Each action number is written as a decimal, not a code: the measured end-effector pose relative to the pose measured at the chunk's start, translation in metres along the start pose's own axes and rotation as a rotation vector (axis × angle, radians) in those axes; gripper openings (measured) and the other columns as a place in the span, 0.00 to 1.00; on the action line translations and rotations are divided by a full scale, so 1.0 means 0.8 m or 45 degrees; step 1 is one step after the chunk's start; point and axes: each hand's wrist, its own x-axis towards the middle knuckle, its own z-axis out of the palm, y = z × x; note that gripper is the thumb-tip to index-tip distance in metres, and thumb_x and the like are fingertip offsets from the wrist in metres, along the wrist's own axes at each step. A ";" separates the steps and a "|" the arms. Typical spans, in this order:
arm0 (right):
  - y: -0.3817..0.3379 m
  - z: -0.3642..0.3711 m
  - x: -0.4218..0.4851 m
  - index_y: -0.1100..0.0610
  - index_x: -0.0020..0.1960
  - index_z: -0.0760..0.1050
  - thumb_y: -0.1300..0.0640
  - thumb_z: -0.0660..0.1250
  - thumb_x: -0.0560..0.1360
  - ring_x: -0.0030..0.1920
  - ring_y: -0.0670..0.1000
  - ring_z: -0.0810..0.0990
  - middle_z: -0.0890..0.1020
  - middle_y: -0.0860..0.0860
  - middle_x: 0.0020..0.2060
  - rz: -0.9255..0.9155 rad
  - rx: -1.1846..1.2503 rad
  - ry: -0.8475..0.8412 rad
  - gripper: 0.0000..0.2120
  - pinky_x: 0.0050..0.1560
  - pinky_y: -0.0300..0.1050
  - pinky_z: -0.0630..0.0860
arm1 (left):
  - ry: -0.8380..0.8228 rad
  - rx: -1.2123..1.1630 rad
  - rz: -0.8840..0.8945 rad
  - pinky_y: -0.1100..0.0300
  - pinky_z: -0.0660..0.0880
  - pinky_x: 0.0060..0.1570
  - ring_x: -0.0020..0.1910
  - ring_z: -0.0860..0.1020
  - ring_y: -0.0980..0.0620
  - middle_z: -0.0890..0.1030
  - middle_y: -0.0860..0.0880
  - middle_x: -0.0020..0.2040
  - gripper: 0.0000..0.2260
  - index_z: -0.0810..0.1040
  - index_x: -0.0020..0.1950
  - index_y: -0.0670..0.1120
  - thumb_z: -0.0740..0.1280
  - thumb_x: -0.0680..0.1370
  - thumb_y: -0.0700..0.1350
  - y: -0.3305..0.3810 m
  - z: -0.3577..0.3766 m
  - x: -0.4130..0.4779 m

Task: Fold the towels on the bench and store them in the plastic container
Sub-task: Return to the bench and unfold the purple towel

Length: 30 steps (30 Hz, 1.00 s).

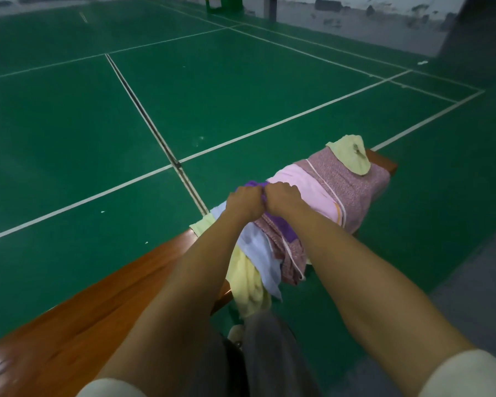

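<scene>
Green court, wooden bench (103, 305): both hands, left (244, 203) and right (282, 197), side by side, gripping purple towel (287, 232) atop pile running lengthwise away.

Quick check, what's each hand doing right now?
Left hand: fingers curled, gripping the purple towel at its edge.
Right hand: fingers curled, gripping the same purple towel beside the left hand.

- purple towel (287, 230) at centre frame; speckled mauve towel (347, 181) with white piping
- pale yellow towel (352, 157) at right; orange-brown bench (98, 305); green floor (69, 124) with white lines
</scene>
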 end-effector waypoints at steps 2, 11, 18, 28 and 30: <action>0.001 0.013 0.008 0.53 0.65 0.76 0.53 0.61 0.80 0.65 0.59 0.76 0.78 0.54 0.64 0.030 0.002 -0.005 0.15 0.65 0.53 0.72 | 0.010 -0.017 -0.001 0.49 0.76 0.52 0.55 0.80 0.38 0.81 0.42 0.57 0.12 0.78 0.60 0.45 0.61 0.79 0.44 -0.004 0.012 0.008; 0.009 0.057 0.023 0.56 0.72 0.68 0.53 0.60 0.82 0.67 0.61 0.76 0.76 0.58 0.68 0.135 0.166 -0.129 0.20 0.65 0.56 0.73 | -0.036 -0.010 0.005 0.48 0.76 0.53 0.53 0.78 0.40 0.79 0.43 0.53 0.07 0.73 0.54 0.43 0.61 0.81 0.46 -0.024 0.033 0.025; 0.006 0.070 0.016 0.56 0.66 0.76 0.53 0.62 0.80 0.66 0.61 0.74 0.77 0.58 0.65 0.144 0.071 -0.090 0.17 0.65 0.55 0.72 | -0.013 -0.011 -0.024 0.53 0.69 0.46 0.49 0.76 0.43 0.79 0.41 0.55 0.11 0.74 0.59 0.42 0.59 0.82 0.47 -0.047 0.031 0.013; -0.069 -0.051 0.014 0.54 0.46 0.77 0.55 0.66 0.78 0.45 0.59 0.80 0.84 0.55 0.44 -0.090 0.949 0.366 0.04 0.47 0.51 0.76 | 0.046 -1.768 -0.744 0.48 0.80 0.49 0.44 0.81 0.44 0.81 0.44 0.43 0.29 0.80 0.53 0.42 0.55 0.82 0.67 -0.042 -0.043 0.000; -0.085 -0.075 0.004 0.53 0.45 0.81 0.55 0.70 0.77 0.42 0.54 0.82 0.84 0.51 0.40 -0.190 1.103 0.390 0.03 0.45 0.46 0.76 | 0.088 -2.058 -0.755 0.50 0.80 0.45 0.41 0.80 0.45 0.81 0.44 0.45 0.27 0.80 0.55 0.44 0.60 0.80 0.68 -0.049 -0.071 -0.005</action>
